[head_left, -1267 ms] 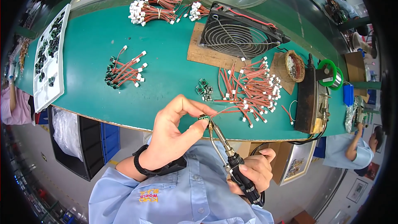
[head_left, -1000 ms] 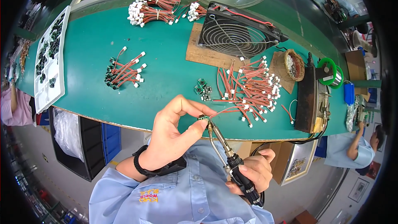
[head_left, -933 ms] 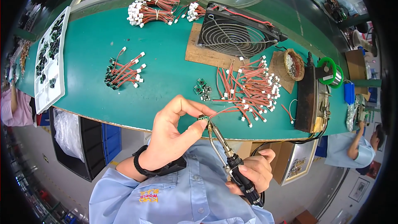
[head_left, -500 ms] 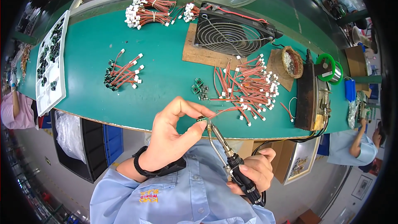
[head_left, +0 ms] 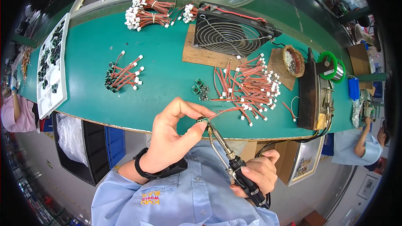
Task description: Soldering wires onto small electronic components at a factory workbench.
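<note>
Between thumb and fingertips, my left hand point(head_left: 173, 136) pinches a small green circuit board point(head_left: 202, 119) just over the table's near edge. A thin red wire and a pale strand run from the fingertips toward the wire pile. My right hand point(head_left: 260, 173) is wrapped round the black handle of a soldering iron point(head_left: 221, 141), which has a thin metal tube along its shaft. The iron slants up and left, its tip at the board; fingers and tip hide the exact contact. Close beyond lie several small green boards point(head_left: 200, 88) and a pile of red wires with white connectors point(head_left: 251, 86).
Behind the wires stands a black fan with a wire guard point(head_left: 228, 35). A round dish point(head_left: 293, 60), a dark metal block point(head_left: 307, 94) and a green solder spool point(head_left: 328, 65) are at right. Wired boards point(head_left: 121, 75) and a white tray point(head_left: 54, 88) lie left.
The iron's tip and the board keep nearly the same place. Both hands hold their grips; the whole view has shifted very slightly.
</note>
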### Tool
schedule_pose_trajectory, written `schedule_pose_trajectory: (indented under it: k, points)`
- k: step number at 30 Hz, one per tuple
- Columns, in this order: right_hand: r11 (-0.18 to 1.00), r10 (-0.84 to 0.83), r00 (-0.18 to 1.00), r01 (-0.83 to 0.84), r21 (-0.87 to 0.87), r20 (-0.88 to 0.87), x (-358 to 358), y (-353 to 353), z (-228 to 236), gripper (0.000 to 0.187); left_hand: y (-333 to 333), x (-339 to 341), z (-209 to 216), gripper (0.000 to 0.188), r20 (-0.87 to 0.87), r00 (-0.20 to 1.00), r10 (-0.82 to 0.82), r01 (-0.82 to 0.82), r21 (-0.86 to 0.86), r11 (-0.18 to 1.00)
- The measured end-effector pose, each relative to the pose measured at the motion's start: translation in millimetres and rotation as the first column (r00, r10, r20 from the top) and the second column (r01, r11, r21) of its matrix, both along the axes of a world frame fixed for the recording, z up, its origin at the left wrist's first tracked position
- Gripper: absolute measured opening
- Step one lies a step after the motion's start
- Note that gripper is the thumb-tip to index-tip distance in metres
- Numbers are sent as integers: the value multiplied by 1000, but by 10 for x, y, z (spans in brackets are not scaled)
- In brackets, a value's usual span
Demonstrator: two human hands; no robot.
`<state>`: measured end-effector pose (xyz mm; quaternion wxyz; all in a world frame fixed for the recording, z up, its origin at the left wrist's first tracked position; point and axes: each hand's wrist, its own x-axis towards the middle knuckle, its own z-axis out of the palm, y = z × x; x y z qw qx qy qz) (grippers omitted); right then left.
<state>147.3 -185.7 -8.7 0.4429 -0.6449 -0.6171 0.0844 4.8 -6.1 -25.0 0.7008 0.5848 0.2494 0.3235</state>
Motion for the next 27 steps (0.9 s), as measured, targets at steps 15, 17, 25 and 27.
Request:
schedule_pose_trajectory:
  k: [15, 17, 25, 27]
  points:
    - [758, -643, 756, 651, 38, -120, 749, 506, -455, 39, 46, -95, 165, 10, 106, 989, -106, 142, -433, 890]
    - [750, -648, 738, 661, 10, -188, 694, 500, -431, 37, 52, -105, 147, 10, 121, 987, -105, 148, -435, 888]
    - [863, -505, 844, 500, 75, 180, 245, 505, -494, 27, 112, -157, 2, 11, 65, 985, 162, -148, -183, 972]
    - [863, -503, 832, 496, 91, 233, 176, 592, -518, 29, 115, -182, -13, 11, 59, 976, 208, -198, -143, 970]
